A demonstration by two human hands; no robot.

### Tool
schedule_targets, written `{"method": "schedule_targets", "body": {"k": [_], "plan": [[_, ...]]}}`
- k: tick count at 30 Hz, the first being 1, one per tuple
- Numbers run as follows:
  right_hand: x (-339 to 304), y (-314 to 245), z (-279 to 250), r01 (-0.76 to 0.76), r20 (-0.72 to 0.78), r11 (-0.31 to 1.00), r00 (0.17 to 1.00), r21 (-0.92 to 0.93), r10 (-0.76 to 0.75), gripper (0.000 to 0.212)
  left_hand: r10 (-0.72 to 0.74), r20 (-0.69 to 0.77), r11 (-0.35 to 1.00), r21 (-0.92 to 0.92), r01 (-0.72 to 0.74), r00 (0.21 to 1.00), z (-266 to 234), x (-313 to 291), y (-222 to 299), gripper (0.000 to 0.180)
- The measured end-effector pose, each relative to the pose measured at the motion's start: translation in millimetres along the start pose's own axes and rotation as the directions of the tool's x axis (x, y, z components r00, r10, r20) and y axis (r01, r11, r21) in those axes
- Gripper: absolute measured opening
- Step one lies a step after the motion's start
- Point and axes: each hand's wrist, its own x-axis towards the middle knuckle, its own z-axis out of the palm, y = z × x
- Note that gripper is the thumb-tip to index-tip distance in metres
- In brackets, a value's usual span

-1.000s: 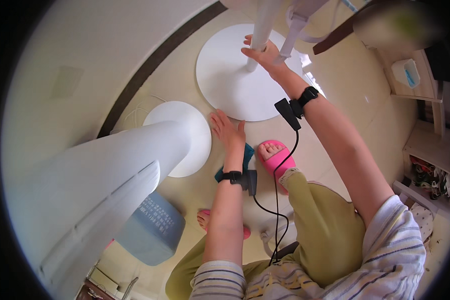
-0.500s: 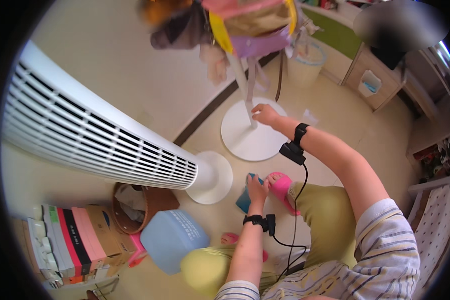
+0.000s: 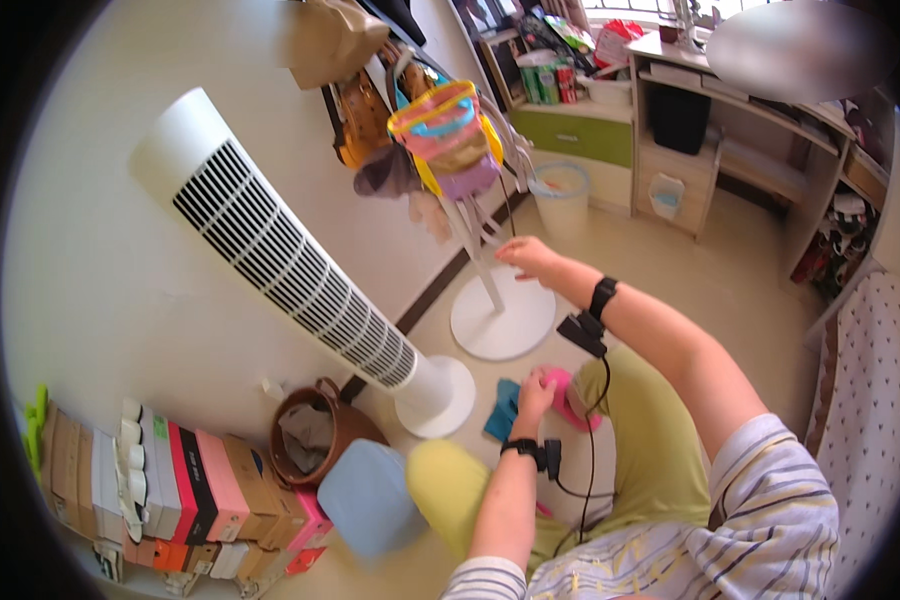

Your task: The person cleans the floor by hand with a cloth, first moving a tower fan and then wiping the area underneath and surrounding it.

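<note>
My left hand (image 3: 537,392) is closed on a teal cloth (image 3: 502,408), low over the floor beside a pink slipper (image 3: 576,402). Part of the cloth is hidden behind the hand. My right hand (image 3: 528,257) is held out with its fingers loosely apart and nothing visible in them. It is nearest the pole of a white coat stand, whose round base (image 3: 510,318) lies below it. Whether the fingertips touch the pole I cannot tell. Both wrists carry black straps with small boxes and a cable.
A white tower fan (image 3: 300,270) stands at the left. Near it are a brown basket (image 3: 348,425), a blue stool (image 3: 368,498) and stacked shoe boxes (image 3: 190,480). Bags (image 3: 450,135) hang on the stand. Behind are a bin (image 3: 562,205) and a desk (image 3: 670,55).
My view has tilted up, showing more of the desk and the hanging bags. The right hand has drawn away from the pole and its fingers have loosened. The teal cloth has shifted shape.
</note>
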Motion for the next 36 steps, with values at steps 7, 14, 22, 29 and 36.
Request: {"method": "schedule_targets", "body": {"k": [7,14,22,29,36], "plan": [[-23.0,-6.2,-32.4,0.047,-0.119,0.999,0.992,-0.025,-0.049,0.023,-0.029,0.06,0.996,0.086,0.024,0.998,6.7,-24.4,17.8,0.047],[-1.1,22.6,-73.6,-0.011,-0.199,0.978,0.979,-0.207,-0.031,0.021,-0.124,0.077,0.988,0.102,0.116,0.989,9.8,-29.6,-38.3,0.045],[-24.7,203.9,-167.5,-0.312,-0.3,0.867,0.933,-0.388,0.201,0.03,-0.04,-0.085,0.935,0.348,0.067,0.996,23.6,-1.9,-129.3,0.057],[-105.5,425.3,-233.2,-0.293,-0.312,0.533,0.948,-0.794,0.057,0.05,0.079,-0.021,0.879,0.473,-0.059,0.997,66.1,6.9,-173.8,0.072],[-131.6,475.0,-220.7,-0.305,-0.313,0.468,0.948,-0.83,0.063,0.061,0.368,0.138,0.831,0.395,-0.391,0.92,158.3,-19.6,-101.3,0.059]]}}
